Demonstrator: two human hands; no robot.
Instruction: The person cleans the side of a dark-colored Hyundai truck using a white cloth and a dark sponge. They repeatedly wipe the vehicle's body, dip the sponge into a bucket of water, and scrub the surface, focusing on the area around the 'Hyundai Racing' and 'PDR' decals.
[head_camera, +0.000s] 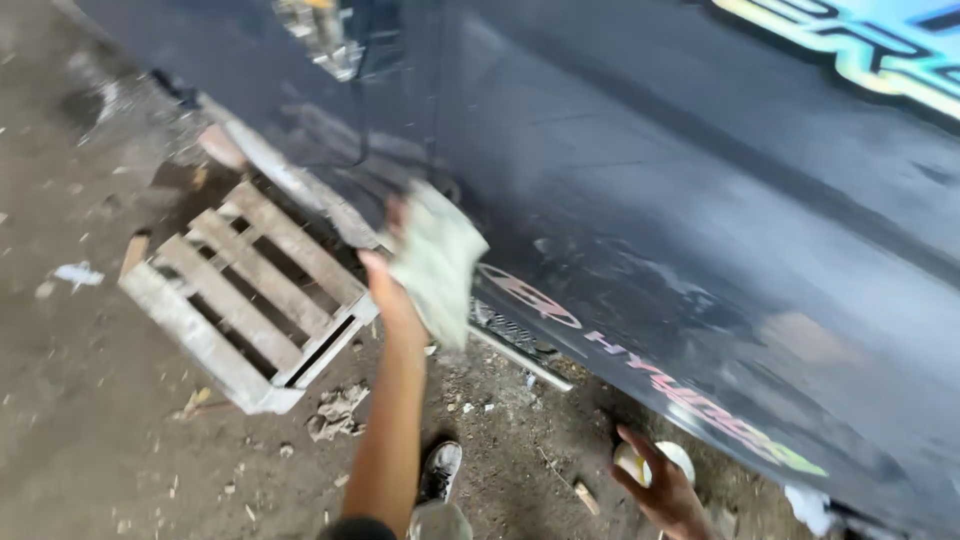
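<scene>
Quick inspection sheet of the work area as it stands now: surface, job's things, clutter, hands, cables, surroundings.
Surface: dark car panel, glossy with dull smears, coloured lettering low down.
Job's things: pale rag pressed on the panel; small round white tub.
Clutter: wooden pallet, crumpled paper, wood chips on the dirt floor.
Hands: left hand grips the rag; right hand holds the tub.
Cables: nothing seen.
Surroundings: the person's shoe below; image blurred.

Car panel (650, 180) blocks right; wooden pallet (250, 295) left; dirt floor (90, 420) open.
</scene>
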